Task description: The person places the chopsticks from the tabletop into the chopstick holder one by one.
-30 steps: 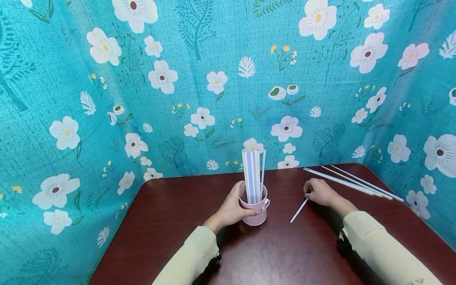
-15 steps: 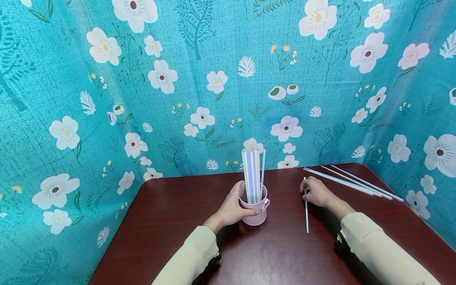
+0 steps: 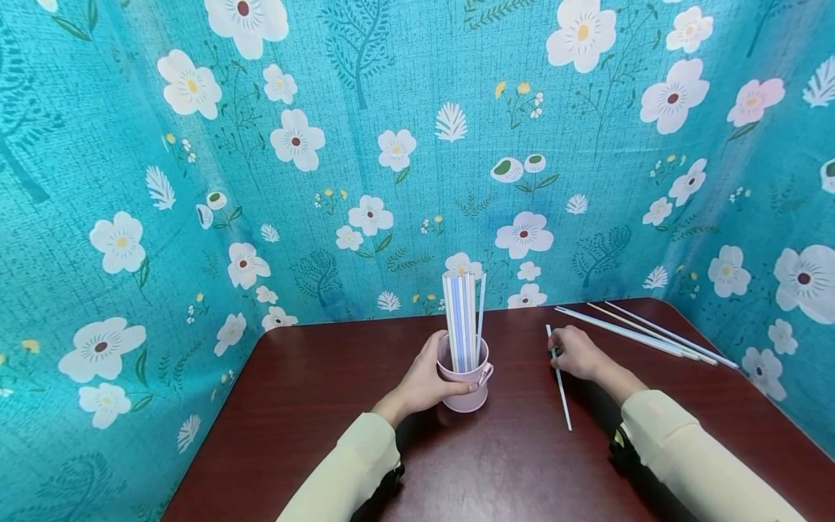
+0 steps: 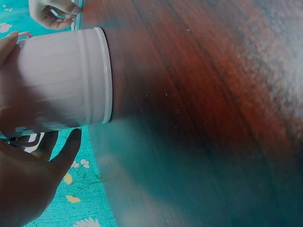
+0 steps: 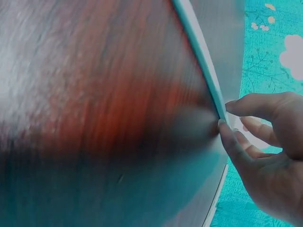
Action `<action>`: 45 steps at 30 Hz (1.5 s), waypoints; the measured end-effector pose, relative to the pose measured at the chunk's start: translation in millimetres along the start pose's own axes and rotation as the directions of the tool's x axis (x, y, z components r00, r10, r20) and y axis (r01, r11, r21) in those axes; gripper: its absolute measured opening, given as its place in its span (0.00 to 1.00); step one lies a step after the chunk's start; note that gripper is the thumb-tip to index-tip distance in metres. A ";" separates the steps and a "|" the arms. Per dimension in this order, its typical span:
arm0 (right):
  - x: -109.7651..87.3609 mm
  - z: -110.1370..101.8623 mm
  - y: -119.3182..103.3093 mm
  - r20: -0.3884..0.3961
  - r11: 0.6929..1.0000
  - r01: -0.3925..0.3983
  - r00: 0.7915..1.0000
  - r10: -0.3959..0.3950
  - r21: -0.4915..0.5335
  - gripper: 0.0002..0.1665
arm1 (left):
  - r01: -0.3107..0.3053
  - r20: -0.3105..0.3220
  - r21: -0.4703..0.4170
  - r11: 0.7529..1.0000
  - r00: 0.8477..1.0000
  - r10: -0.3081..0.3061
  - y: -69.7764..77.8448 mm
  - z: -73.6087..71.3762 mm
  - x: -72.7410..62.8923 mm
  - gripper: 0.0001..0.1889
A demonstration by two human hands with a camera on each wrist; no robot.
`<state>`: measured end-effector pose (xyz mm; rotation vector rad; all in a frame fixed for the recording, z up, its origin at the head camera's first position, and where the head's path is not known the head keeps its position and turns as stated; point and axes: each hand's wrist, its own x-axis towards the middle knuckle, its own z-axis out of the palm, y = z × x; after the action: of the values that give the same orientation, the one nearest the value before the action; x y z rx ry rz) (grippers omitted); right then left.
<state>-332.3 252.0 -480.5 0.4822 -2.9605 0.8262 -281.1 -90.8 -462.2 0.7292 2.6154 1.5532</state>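
Note:
A small pink bucket (image 3: 464, 395) stands on the table, with a bundle of white and blue straws (image 3: 460, 322) upright inside it. My left hand (image 3: 425, 380) grips the bucket from its left side, thumb across the front; in the left wrist view the fingers of this hand (image 4: 28, 184) lie along the bucket wall (image 4: 52, 80). To the right of the bucket, my right hand (image 3: 577, 354) pinches a thin pale straw (image 3: 564, 399) near its far end. In the right wrist view thumb and forefinger of that hand (image 5: 270, 165) meet on the straw (image 5: 201, 52).
Several loose straws (image 3: 620, 331) lie fanned out on the dark red-brown table (image 3: 313, 406) at the back right, beyond my right hand. A teal floral cloth (image 3: 404, 188) hangs behind the table and along both sides.
The straw in my right hand has swung its near end to the right, and its far end now shows past the fingers. That hand has shifted slightly left; the left hand and bucket stay put.

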 end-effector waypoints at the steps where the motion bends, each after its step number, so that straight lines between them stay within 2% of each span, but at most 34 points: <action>1: 0.1 -0.6 -1.8 0.006 1.000 -0.004 1.000 0.004 0.001 0.14 | -0.001 -0.001 0.000 1.000 1.000 0.001 -0.2 -0.1 0.2 0.52; 5: -0.1 -2.3 -10.1 0.023 1.000 -0.020 1.000 0.020 -0.010 0.17 | -0.003 0.003 -0.002 1.000 1.000 0.003 0.0 -1.0 0.8 0.53; 9: -0.2 -3.0 -16.3 0.058 0.996 -0.078 0.995 0.080 -0.029 0.18 | -0.007 0.005 -0.009 1.000 1.000 0.007 -0.3 -1.4 1.1 0.53; 12: -0.2 -2.6 -19.3 0.104 0.990 -0.140 0.985 0.140 -0.009 0.18 | -0.009 0.006 -0.012 1.000 1.000 0.009 -0.5 -1.1 0.9 0.52; 15: -0.8 -1.4 -22.1 0.128 0.985 -0.170 0.977 0.168 0.012 0.15 | -0.003 0.006 -0.008 1.000 1.000 0.003 -0.5 -0.7 0.1 0.53; 21: -2.2 -0.1 -26.4 0.131 0.985 -0.169 0.976 0.171 -0.024 0.12 | -0.003 0.002 -0.006 1.000 1.000 0.003 -1.5 -0.2 0.2 0.53; 26: -0.8 -4.1 -33.2 0.164 0.985 -0.167 0.971 0.174 -0.053 0.11 | -0.012 0.001 -0.013 1.000 1.000 0.012 -1.7 -0.9 0.9 0.53; 29: 3.3 -6.4 -37.9 0.204 0.979 -0.193 0.958 0.203 -0.068 0.12 | -0.016 -0.004 -0.017 1.000 1.000 0.016 -0.8 -1.6 0.8 0.52; 35: 9.7 -6.7 -43.9 0.269 0.951 -0.297 0.912 0.309 -0.083 0.15 | 0.004 0.007 -0.023 1.000 1.000 -0.004 0.3 -0.2 -0.2 0.53; 39: 9.9 -4.4 -42.4 0.290 0.946 -0.315 0.901 0.322 -0.072 0.14 | 0.018 0.011 -0.030 0.999 1.000 -0.018 -1.7 1.5 -1.9 0.53; 45: 9.6 -4.6 -43.9 0.297 0.945 -0.315 0.898 0.325 -0.083 0.13 | 0.003 0.004 -0.035 0.999 1.000 -0.002 -1.4 0.9 -1.2 0.53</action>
<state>-328.4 216.0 -453.5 0.1262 -3.3998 0.7856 -280.3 -91.1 -464.0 0.7255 2.5780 1.5915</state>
